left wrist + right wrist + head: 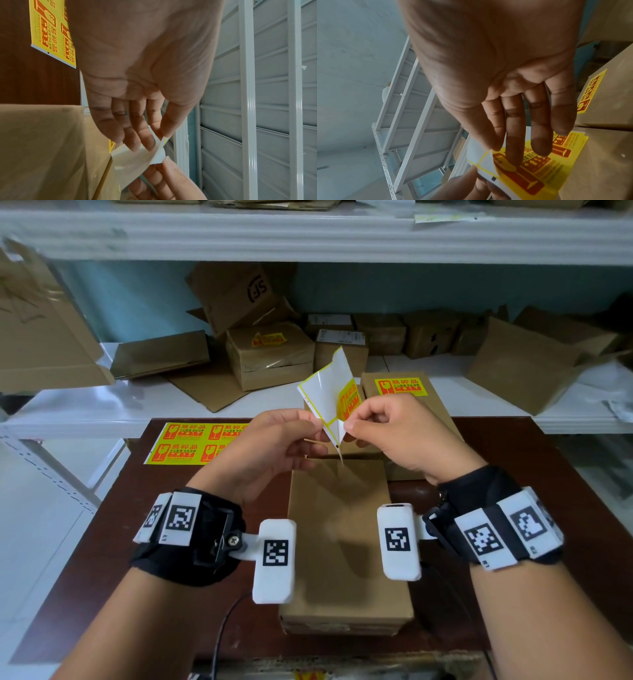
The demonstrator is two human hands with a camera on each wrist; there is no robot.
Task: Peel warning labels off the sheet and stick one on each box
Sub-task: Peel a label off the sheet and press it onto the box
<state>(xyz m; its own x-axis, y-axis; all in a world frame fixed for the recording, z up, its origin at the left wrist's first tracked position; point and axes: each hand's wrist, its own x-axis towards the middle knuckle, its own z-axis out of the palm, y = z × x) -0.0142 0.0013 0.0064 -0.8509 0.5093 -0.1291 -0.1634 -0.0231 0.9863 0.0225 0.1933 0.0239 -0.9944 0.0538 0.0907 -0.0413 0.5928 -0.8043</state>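
Note:
Both hands hold a small white backing sheet (323, 395) up over the brown table (137, 508). My left hand (317, 428) pinches the sheet's lower edge. My right hand (351, 424) pinches a corner of the yellow warning label (349, 402), which is partly lifted off the backing. In the right wrist view the right hand's fingers (513, 152) lie on that label (547, 169). The left wrist view shows the left hand's fingers (145, 140) on the backing (135, 158). An unlabelled cardboard box (342, 542) lies below the hands. Behind it is a box (435, 409) bearing a label (400, 386).
A full sheet of yellow labels (198, 443) lies on the table's far left. The white shelf (102, 405) behind holds several cardboard boxes, one labelled (270, 354), and flattened cardboard (209, 392). A black cable (222, 628) hangs at the table's near edge.

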